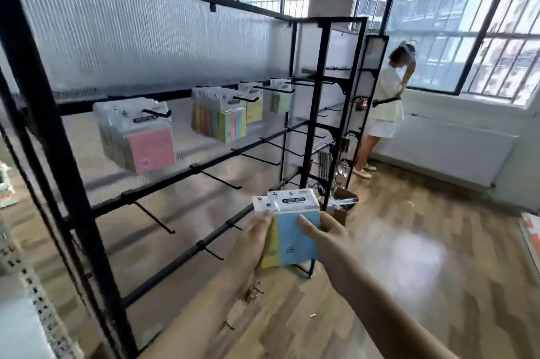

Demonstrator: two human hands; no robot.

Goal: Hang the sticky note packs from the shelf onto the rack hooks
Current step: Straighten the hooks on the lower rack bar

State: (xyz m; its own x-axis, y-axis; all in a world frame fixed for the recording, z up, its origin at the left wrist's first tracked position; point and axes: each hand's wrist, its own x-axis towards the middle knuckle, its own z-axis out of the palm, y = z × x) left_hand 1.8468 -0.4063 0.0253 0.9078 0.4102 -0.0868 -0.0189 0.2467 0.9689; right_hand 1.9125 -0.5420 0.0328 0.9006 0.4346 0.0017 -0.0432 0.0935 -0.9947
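Fingers: left hand (253, 237) and right hand (327, 234) both clasp blue-and-yellow plastic-wrapped sticky note packs (289, 230).
Handling: light, slippery; grip sides.

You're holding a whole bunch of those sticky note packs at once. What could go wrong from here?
1. Both hands, left and right, grip several fanned packs; one might slip out onto the floor.
2. The bare hooks are thin and jut outward; threading a small hang hole while holding a stack could miss or snag.
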